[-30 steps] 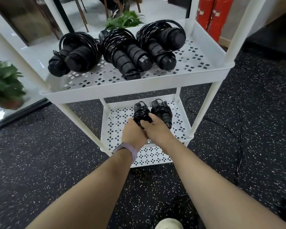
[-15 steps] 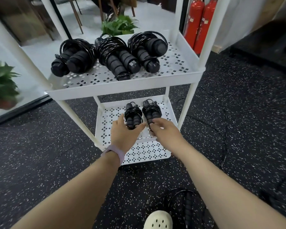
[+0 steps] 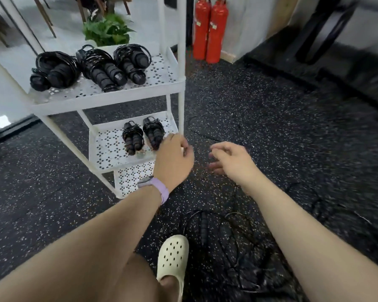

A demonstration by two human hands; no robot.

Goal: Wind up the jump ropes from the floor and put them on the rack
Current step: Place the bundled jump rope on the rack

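Note:
A white rack stands at the left. Its upper shelf carries three wound black jump ropes. On the middle shelf lie two more wound ropes side by side. My left hand, with a purple wristband, hovers just right of that shelf's front corner and holds nothing. My right hand hangs over the floor with loose fingers, also with nothing in it. Loose black jump ropes lie tangled on the speckled floor by my foot.
Two red fire extinguishers stand against the wall behind the rack. A potted plant sits behind the upper shelf. My foot in a cream clog stands next to the tangled ropes. A dark bench frame fills the far right.
Both hands have let go of the two wound ropes on the middle shelf and drawn back to the right. The view has swung right and down toward the floor.

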